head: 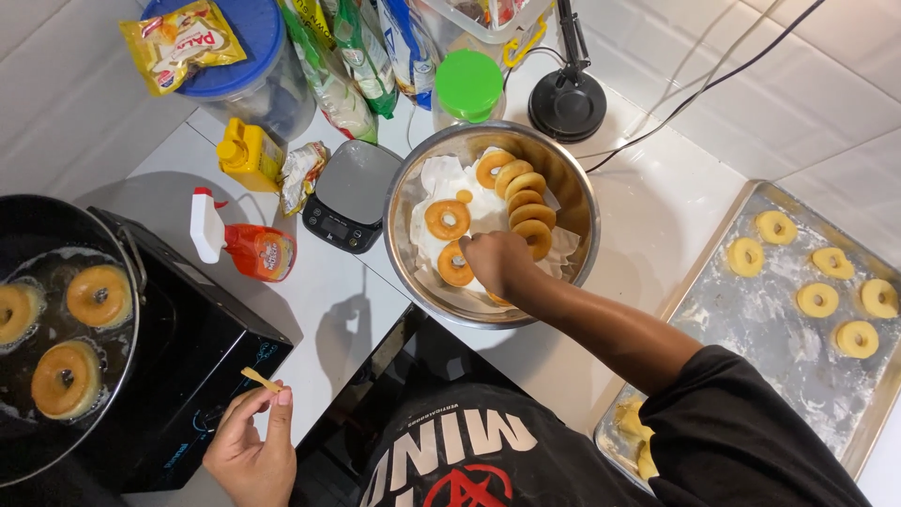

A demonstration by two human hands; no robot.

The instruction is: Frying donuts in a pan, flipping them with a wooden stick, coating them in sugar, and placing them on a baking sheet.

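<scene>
Here, the steel mixing bowl (563,178) serves as landmark for the whole worktop. The right hand (497,263) reaches into the bowl from the near side, fingers curled together and knuckles up; whether the fingertips grip a doughnut cannot be told, as they are hidden beneath the hand. Inside the bowl, fried doughnuts (521,202) stand on edge in a row along the far right wall, and two more (448,219) lie flat on white lining paper (434,176) to the left of the hand. The left hand (251,451) hovers well to the near left of the bowl, thumb and forefinger pinching a thin wooden skewer (260,379), the other fingers loosely curled. Further left of the bowl, a black pan of oil (66,235) rests on a black induction hob (202,347); three doughnuts (99,295) float in the oil. Just left of the bowl sits a small kitchen scale (352,192), and beyond it a red spray bottle (246,246) and a yellow carton (249,155). Behind the bowl stands a green-lidded jar (468,86). To the right of the bowl, a floured metal tray (751,319) holds raw dough rings (817,299), spaced apart.
</scene>
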